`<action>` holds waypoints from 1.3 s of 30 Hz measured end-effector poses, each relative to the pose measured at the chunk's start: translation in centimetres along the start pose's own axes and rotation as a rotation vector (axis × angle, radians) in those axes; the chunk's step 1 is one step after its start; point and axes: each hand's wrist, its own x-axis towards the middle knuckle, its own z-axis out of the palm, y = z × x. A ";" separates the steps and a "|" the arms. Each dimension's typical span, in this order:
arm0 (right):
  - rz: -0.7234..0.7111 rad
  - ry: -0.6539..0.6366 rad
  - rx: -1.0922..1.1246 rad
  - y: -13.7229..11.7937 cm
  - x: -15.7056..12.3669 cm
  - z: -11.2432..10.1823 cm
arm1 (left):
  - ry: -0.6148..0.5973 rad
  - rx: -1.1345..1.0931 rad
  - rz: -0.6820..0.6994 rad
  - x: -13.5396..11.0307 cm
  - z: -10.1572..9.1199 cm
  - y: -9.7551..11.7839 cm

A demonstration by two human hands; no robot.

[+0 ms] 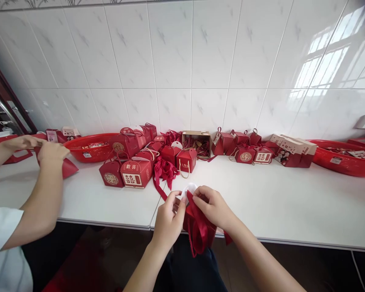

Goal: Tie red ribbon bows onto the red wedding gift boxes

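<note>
A small red box (212,232) is at the table's front edge, between my hands and mostly covered by them. A white rounded piece (189,188), seemingly its top flap, stands up between my fingers. My left hand (171,217) pinches this white piece from the left, thumb in front. My right hand (213,206) has its fingers closed on a wide, shiny red ribbon (199,227), which hangs in a loop over the box front. A thin red cord dangles beside the loop. The fingertips partly hide where ribbon and flap meet.
Several red gift boxes (136,172) and a heap of red ribbons (166,172) are ahead to the left. An open carton (196,134) stands by the wall. Red basins (86,153) flank the boxes. At far left, another person's hands (50,150) hold a red package.
</note>
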 end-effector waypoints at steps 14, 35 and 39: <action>0.079 -0.318 0.177 -1.1 0.5 -2.2 | -0.060 -0.240 -0.183 -0.8 -0.3 1.4; 0.048 0.496 0.391 2.6 -4.7 -4.9 | 0.181 0.447 -0.198 2.6 -5.8 -3.2; 0.259 0.366 0.230 4.5 -6.7 -4.9 | 0.215 0.431 -0.029 2.7 -4.5 -2.8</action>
